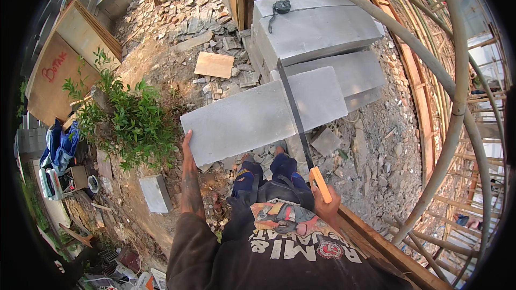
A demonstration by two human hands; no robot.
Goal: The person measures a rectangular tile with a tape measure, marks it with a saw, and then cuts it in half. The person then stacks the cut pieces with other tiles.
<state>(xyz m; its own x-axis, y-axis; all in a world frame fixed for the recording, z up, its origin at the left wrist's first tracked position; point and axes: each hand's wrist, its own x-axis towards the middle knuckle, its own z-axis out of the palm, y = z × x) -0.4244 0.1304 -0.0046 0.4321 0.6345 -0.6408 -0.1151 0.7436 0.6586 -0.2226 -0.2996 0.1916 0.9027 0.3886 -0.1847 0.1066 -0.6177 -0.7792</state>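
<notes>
A long, pale grey lightweight concrete block [242,121] lies across in front of me, its right part [317,96] resting by the stacked blocks. My left hand [187,145] grips its left end, with the fingers partly hidden behind the edge. In my right hand [328,204] is the orange-brown wooden handle of a hand saw [294,104]. The dark blade runs away from me across the block, its far tip near the stack. A thin line on the block's face runs along the blade. Below the block show my knees and feet.
Behind stands a stack of grey blocks [322,27] with a black tape measure [281,7] on top. A leafy shrub [140,123] grows at left; a smaller block [155,193] lies below it. Rubble covers the ground. Bamboo poles [459,75] curve along the right.
</notes>
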